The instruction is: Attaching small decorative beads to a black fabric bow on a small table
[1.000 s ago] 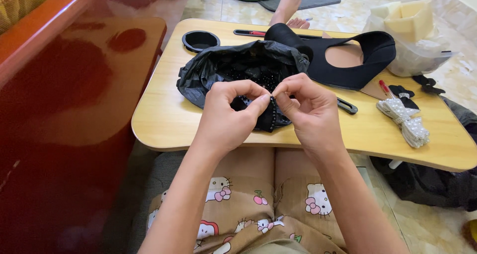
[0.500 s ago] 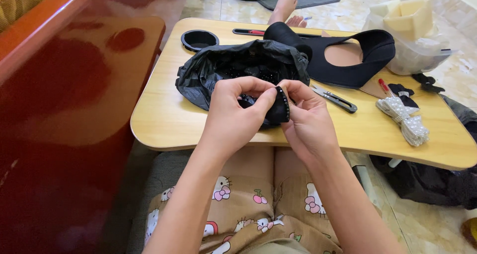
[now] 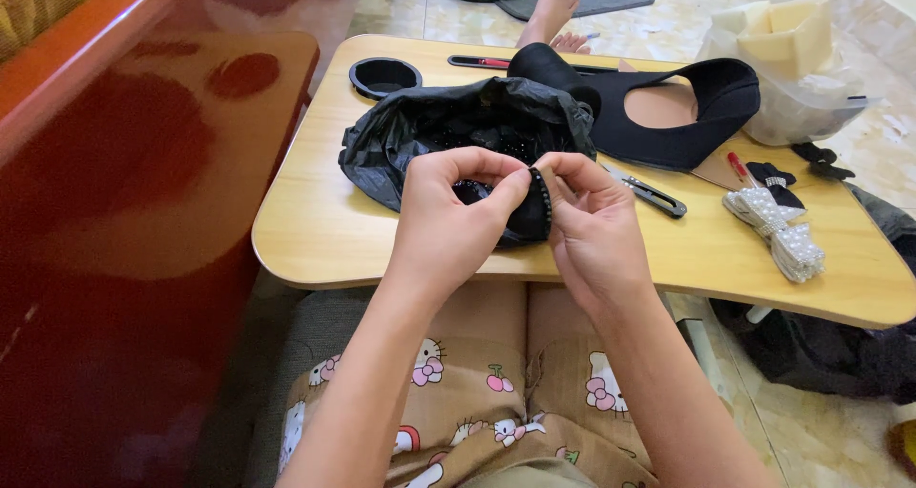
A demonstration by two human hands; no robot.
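1. The left hand [image 3: 447, 219] curls inward above the near edge of the lap table [image 3: 324, 230], fingers bent tight, thumb and forefinger pinched on a small black beaded piece [image 3: 530, 209].
2. The right hand [image 3: 593, 228] mirrors it, knuckles raised, fingertips closed on the same piece from the other side; a row of tiny shiny beads runs along the edge held between the two hands.
3. The beaded piece sits just in front of a crumpled black plastic bag [image 3: 448, 130], glossy and wrinkled, lying open on the pale wooden tabletop with rounded corners.
4. Behind the bag lies a smooth black fabric band [image 3: 687, 116], looped into an oval.
5. To the right rest a black utility knife [image 3: 654, 194], a bundle of white pearl trim [image 3: 778, 230] and a clear bag of cream foam blocks [image 3: 787, 63].
6. A round black cup recess [image 3: 385, 74] is set into the table's far left corner.
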